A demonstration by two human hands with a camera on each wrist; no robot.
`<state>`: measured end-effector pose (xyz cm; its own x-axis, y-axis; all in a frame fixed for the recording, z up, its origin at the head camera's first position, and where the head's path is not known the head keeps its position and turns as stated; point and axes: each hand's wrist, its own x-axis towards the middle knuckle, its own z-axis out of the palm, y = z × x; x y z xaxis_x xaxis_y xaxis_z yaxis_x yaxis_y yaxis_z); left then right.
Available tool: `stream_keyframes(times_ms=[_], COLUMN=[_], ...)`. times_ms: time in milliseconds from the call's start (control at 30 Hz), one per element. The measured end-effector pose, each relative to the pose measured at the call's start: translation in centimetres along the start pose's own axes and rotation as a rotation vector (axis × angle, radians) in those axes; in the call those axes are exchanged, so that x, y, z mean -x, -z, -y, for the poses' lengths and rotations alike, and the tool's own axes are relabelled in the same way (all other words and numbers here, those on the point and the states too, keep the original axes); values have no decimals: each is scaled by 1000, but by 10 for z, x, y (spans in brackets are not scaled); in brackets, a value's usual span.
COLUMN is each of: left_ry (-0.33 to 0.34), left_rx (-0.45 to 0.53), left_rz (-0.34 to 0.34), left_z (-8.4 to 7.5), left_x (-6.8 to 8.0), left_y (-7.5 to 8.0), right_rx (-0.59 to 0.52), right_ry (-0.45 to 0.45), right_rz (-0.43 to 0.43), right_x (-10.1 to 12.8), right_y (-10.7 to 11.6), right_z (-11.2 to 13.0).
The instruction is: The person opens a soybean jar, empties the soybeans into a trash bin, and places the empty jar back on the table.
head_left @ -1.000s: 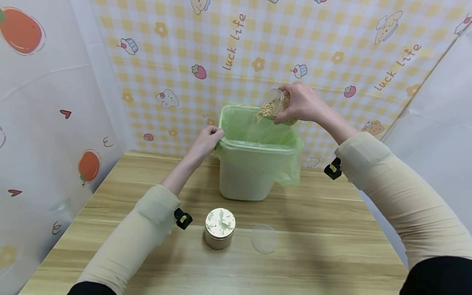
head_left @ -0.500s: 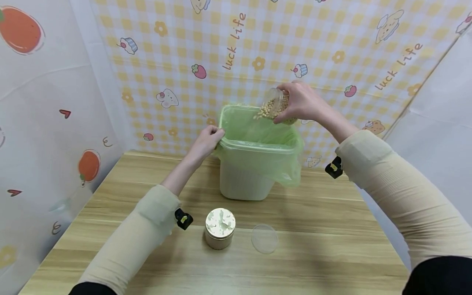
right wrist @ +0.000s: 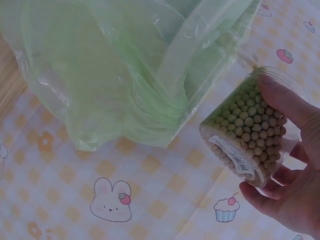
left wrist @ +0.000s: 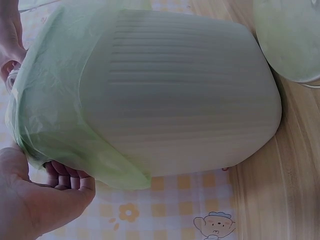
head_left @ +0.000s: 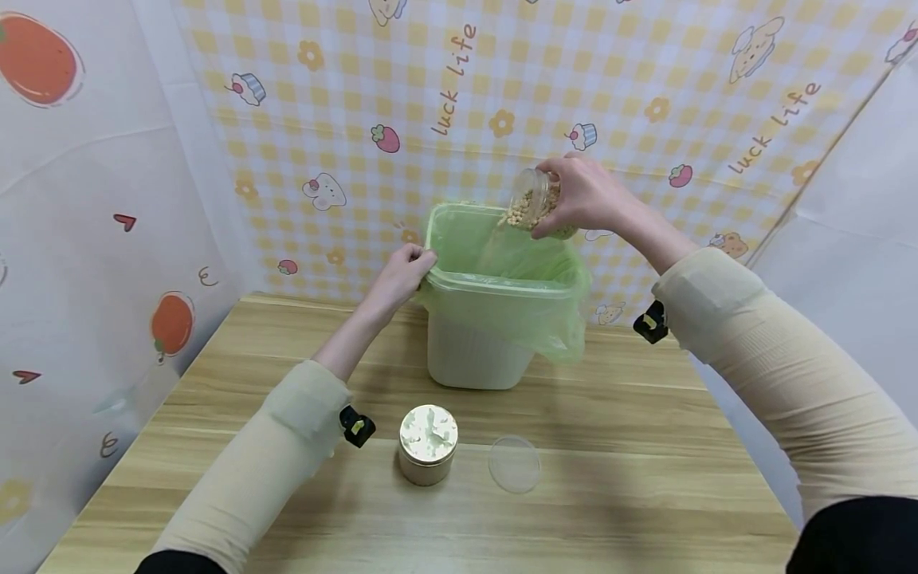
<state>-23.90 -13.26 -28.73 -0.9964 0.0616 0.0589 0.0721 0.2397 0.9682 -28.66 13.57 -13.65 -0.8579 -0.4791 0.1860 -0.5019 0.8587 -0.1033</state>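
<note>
My right hand (head_left: 584, 195) grips a clear plastic jar (right wrist: 245, 130) of round beige beans, tipped on its side with its mouth to the left. Beans (head_left: 495, 239) fall from the mouth into a white trash bin (head_left: 476, 351) lined with a green plastic bag (head_left: 545, 319). At the bin's left corner my left hand (head_left: 403, 275) holds the rim and the bag folded over it, thumb on top and fingers curled beneath. The right wrist view shows a printed label (right wrist: 232, 155) on the jar, which is still well filled with beans.
In front of the bin on the wooden table (head_left: 610, 510) stands a round tin with a shiny lid (head_left: 428, 434). A clear round lid (head_left: 514, 464) lies flat to its right. A patterned cloth (head_left: 344, 96) hangs close behind the bin.
The jar has risen very slightly in my right hand. The stream of beans thinned half a second ago and now falls longer into the bag. My left hand stays at the rim.
</note>
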Motion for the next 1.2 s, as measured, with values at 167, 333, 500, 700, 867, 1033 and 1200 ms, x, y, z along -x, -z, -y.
stream_keyframes(times_ms=[167,333,500,700,867,1033,1200], left_ry=[2,5,6,6,2,14,20], left_rx=[-3,-5,-8,-13,-5,-12,-9], left_rz=[0,1,2,-4,-1,4,8], left_z=[0,0,-1,0,0,-1,-2], left_x=[0,1,1,1,1,1,1], left_y=[0,0,0,0,0,1,1], right_rx=[-1,14,38,63,86,99,107], right_ry=[4,-4,-14,-17,-27,-23,-26], right_rz=[1,5,13,27,39,37,35], right_x=[0,0,-1,-1,0,1,3], right_y=[0,1,2,4,5,6,5], right_z=[1,1,2,3,4,6,7])
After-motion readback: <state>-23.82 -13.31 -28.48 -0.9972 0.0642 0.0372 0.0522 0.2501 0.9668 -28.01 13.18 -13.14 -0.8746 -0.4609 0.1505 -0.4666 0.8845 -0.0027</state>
